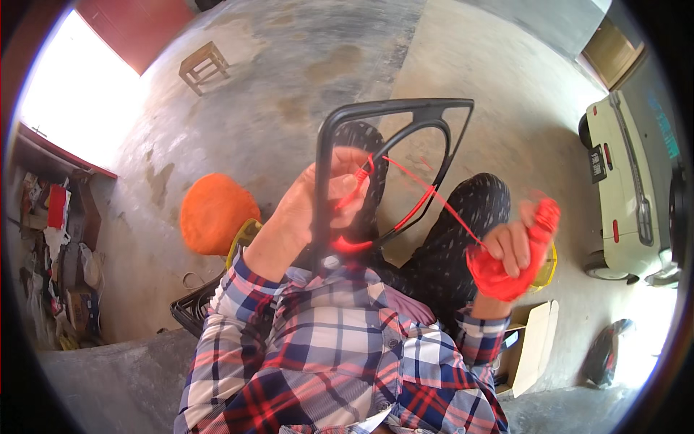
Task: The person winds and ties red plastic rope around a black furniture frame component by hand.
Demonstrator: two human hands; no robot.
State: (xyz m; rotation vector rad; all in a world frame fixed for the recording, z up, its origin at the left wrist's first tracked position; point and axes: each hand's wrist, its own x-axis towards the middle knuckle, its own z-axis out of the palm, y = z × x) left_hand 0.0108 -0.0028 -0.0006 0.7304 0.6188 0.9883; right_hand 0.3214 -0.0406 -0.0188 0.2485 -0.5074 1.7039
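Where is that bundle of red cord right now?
In the head view, the bundle of red cord is gripped in the person's right hand, right of the black plastic frame that the left hand holds up.

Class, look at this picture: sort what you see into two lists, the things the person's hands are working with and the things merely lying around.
In use:
- black plastic frame, gripped by the left hand
- red cord, tied on the frame
- red cord bundle, held in the right hand

Lying about:
- orange round cushion
- wooden stool
- cardboard box
- small pale car
- black crate
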